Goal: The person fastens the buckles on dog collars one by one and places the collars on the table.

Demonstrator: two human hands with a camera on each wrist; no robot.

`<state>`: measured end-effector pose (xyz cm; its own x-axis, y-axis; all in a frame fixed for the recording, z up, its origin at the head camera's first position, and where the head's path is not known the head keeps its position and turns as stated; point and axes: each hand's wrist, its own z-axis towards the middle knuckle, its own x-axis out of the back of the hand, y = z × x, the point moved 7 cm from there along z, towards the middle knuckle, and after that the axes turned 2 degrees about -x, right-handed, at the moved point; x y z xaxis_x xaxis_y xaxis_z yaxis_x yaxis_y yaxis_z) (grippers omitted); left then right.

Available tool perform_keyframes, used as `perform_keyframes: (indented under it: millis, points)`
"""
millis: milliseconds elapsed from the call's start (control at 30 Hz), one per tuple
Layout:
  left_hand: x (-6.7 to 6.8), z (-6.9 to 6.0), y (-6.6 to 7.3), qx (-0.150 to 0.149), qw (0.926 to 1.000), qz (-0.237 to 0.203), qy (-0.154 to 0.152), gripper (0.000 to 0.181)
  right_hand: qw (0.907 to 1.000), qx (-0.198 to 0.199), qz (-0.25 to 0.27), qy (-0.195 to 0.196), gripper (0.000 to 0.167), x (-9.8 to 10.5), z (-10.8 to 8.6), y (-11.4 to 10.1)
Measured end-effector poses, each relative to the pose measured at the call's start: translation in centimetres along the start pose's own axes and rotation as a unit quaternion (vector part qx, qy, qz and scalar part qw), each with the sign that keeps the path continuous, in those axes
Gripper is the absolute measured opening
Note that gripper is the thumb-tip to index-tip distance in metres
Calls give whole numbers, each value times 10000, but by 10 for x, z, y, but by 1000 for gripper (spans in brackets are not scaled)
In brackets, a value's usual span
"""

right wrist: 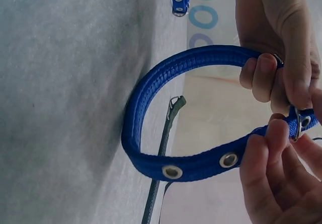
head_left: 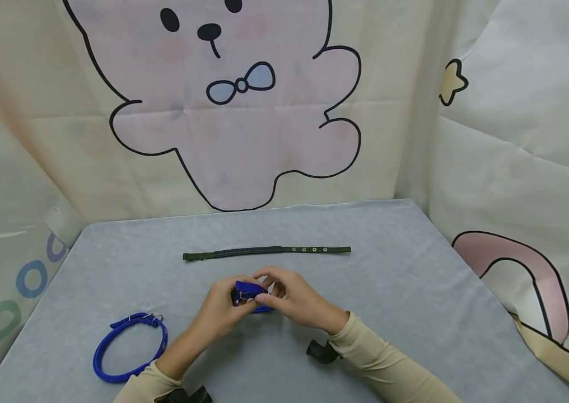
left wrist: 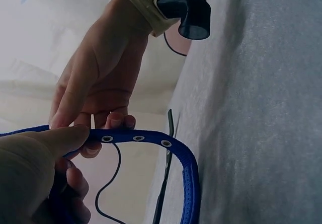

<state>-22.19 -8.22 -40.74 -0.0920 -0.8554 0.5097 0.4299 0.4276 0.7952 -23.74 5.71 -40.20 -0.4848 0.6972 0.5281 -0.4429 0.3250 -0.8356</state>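
Observation:
Both hands meet around a blue collar (right wrist: pixel 151 83), which is bent into a loop and has metal eyelets along its strap. My left hand (head_left: pixel 225 305) grips the buckle end between thumb and curled fingers. With thumb and fingertips, my right hand (head_left: pixel 292 296) pinches the strap beside the metal buckle (right wrist: pixel 298 124). The right wrist view shows the strap's eyelet end at the buckle frame; the fingers cover part of it. In the left wrist view, several eyelets show on the collar (left wrist: pixel 151 139).
A second blue collar (head_left: pixel 97 358), looped and with a metal ring, lies at the left on the grey tabletop (head_left: pixel 415 313). Behind the hands a dark green collar (head_left: pixel 264 251) is stretched out flat. Printed cloth (head_left: pixel 289 140) stands around the table.

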Motion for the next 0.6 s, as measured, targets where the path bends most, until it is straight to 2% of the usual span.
perform_keyframes:
  millis: [167,267,400,500,600]
  points:
    - [3,0,-3,365,9987,-326,142,27,9994,65,27,331,35,6,0,0]
    - [10,0,-6,516,9961,-559,442,30,9968,35,248,755,28,15,0,1]
    - [15,-1,-9,495,9936,-753,684,23,9916,36,762,1040,19,20,1,2]
    - [14,0,-8,337,9943,-812,611,19,9899,80,979,1023,20,21,1,2]
    - [14,1,-9,306,9947,-797,573,18,9899,151,989,1000,22,21,1,2]
